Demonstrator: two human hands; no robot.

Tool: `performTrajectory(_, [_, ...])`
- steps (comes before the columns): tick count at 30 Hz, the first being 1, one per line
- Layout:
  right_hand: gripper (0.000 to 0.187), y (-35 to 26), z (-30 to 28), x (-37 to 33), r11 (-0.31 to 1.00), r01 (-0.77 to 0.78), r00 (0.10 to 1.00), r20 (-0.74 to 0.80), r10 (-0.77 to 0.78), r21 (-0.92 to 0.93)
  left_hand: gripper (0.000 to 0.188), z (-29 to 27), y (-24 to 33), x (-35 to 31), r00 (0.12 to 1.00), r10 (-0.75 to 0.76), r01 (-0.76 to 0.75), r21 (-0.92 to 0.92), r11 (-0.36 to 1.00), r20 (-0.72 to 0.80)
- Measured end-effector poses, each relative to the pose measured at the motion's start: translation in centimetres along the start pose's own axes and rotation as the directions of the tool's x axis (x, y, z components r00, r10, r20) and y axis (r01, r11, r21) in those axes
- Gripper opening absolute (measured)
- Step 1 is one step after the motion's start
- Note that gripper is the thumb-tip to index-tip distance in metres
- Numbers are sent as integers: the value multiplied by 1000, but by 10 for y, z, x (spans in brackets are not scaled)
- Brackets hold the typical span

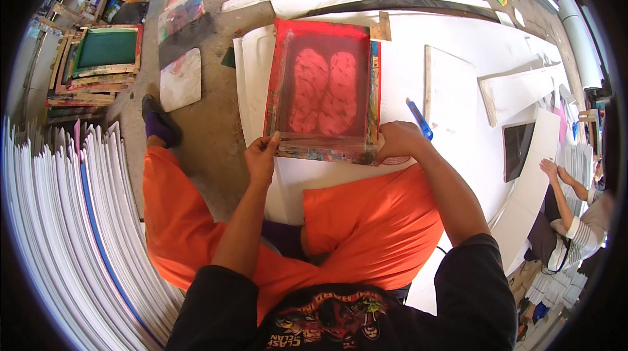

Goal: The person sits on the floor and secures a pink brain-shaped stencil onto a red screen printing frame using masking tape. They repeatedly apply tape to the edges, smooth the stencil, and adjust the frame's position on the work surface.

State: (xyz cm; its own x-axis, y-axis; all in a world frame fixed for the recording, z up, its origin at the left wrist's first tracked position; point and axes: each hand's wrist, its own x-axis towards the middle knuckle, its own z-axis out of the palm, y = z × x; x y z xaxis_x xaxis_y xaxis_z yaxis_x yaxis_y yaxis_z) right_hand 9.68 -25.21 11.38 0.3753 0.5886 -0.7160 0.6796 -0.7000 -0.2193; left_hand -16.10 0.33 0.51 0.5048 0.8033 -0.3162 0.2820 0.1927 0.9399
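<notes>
A: Where was the framed screen (334, 92)?
B: In front of the person, above the white board (402, 70), with its near edge toward the lap. Its left side was red, its near and right sides were blotched with mixed colours, and two pink sole shapes (310, 89) showed side by side on the dark mesh.

A: And the hands?
B: Apart from each other, one at each near corner. The left hand (262, 157) pinched the left corner, its thumb on top. The right hand (400, 140) was curled round the right corner, with some of its fingers hidden.

A: Was the near edge lifted off the board?
B: I couldn't tell from that angle.

A: What lay about it?
B: A blue cutter (419, 119) rested near the right hand, just beyond it. A small wooden piece (381, 26) sat at the screen's far right corner, and a pale rectangular panel (450, 89) lay farther right.

A: Anything farther off?
B: White sheets (59, 240) stood packed in a row on the left, with a green-meshed frame (108, 49) atop a pile beyond them. Well off to the right was a co-worker (585, 223) in a striped top.
</notes>
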Motion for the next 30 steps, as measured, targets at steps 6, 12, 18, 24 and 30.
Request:
performTrajectory(6, [83, 7, -10, 32, 997, 19, 981, -192, -3, 81, 33, 7, 11, 33, 1000, 17, -17, 16, 1000, -10])
performTrajectory(12, [87, -15, -20, 13, 997, 2, 984, -177, -16, -80, 33, -3, 10, 46, 999, 39, -38, 45, 998, -14])
performTrajectory(18, [68, 11, 12, -2, 986, 114, 962, -236, -141, -123, 36, -2, 10, 33, 995, 93, -95, 147, 985, 22])
performTrajectory(24, [68, -2, 19, 16, 974, 9, 978, -201, -55, -226, 37, -3, 8, 38, 991, 137, -134, 205, 970, -1])
performTrajectory(30, [41, -27, 8, 24, 954, -42, 991, -133, 2, -296, 37, -9, 7, 34, 975, 213, -182, 330, 926, -59])
